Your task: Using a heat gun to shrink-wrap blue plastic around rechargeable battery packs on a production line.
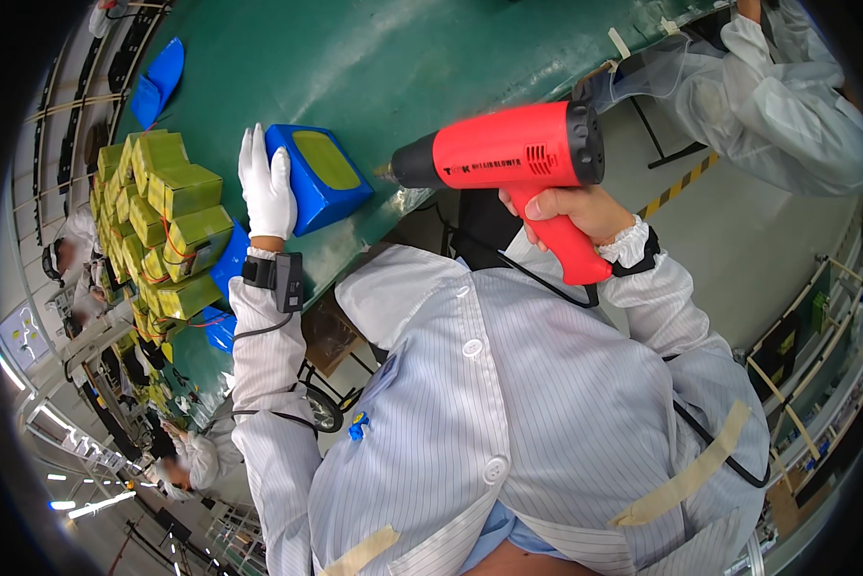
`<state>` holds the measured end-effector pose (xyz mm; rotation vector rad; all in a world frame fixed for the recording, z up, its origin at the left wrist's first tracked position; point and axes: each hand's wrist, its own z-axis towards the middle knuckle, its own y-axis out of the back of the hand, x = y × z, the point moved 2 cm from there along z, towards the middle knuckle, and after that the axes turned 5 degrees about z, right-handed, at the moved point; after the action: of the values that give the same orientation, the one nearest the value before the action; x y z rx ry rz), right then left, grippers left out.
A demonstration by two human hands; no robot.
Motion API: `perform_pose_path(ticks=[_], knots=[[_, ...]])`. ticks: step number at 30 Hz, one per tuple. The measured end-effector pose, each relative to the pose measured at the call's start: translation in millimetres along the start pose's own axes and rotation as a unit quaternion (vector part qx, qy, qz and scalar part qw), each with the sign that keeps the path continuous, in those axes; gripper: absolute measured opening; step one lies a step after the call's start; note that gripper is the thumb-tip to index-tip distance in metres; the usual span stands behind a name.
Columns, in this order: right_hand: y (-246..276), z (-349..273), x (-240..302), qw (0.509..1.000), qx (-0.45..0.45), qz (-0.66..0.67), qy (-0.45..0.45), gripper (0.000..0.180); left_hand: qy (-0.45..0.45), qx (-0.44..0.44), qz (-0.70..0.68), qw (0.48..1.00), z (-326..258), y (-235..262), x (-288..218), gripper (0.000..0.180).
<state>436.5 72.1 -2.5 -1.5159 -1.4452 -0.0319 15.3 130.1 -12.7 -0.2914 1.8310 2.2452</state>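
Note:
My right hand (580, 213) is bare and wrapped round the handle of a red heat gun (494, 149). The gun's black nozzle points left at a battery pack (302, 197) in blue shrink wrap, with a gap between them. A yellow-green end of the pack shows inside the wrap's opening. Against the pack's left side lies my left hand (268, 192), in a white glove, fingers stretched out and flat. Whether the palm presses on the pack is hidden.
Several yellow-green packs (177, 192) with red wires are stacked on the green table (354, 58), left of my left hand. Loose blue wrap (159, 82) lies beyond them. A black cord (508, 259) hangs beneath the heat gun. Another person's white sleeve (777, 125) is at upper right.

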Motion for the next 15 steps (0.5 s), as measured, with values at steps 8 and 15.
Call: perform_pose_path(ticks=[8, 15], knots=[[1.4, -0.6, -4.0, 1.0, 0.007, 0.006, -0.017, 0.05, 0.007, 0.001, -0.001, 1.0, 1.2, 0.7, -1.4, 0.056], [1.2, -9.2, -7.1, 0.998, 0.002, 0.065, -0.005, 0.054, 0.004, 0.002, -0.003, 1.0, -0.5, 0.1, -1.5, 0.056]])
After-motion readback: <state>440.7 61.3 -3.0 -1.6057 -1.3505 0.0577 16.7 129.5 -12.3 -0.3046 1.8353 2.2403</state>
